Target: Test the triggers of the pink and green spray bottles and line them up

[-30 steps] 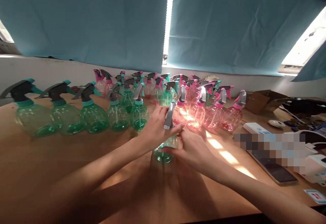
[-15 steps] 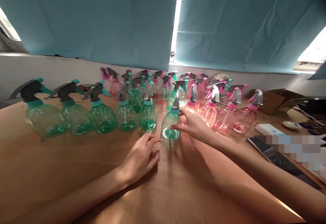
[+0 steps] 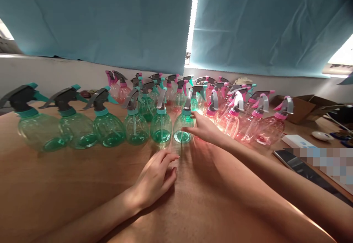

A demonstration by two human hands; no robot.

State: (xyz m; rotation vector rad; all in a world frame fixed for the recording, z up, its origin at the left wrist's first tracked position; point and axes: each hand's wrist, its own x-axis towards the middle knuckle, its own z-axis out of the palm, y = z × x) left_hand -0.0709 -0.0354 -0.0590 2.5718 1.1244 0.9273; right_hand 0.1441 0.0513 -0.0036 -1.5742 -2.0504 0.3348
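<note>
**Right fingertips on the last green bottle**

Your right hand (image 3: 205,130) lies spread against the clear green plastic spray bottle with a grey trigger (image 3: 182,129), fingertips touching and not wrapped round, which looks like steadying rather than lifting. The bottle stands upright on the wooden table (image 3: 68,184), ending the row of matching green bottles (image 3: 82,129), beside the pink spray bottles (image 3: 248,125). Your left hand (image 3: 157,176) rests loosely open, holding nothing. All the bottles look empty.

Patch (image 3: 325,160) at frame R is pixelated, contents unreadable. Back-row bottles (image 3: 176,86) are overlapped by front ones, so no. can't be told. Leftmost green bottle (image 3: 35,129): trigger clipped by L edge. Forearms (image 3: 91,222) are cut by frame bottom. Right hand (image 3: 205,129): palm side hidden, grip can't be told.
</note>
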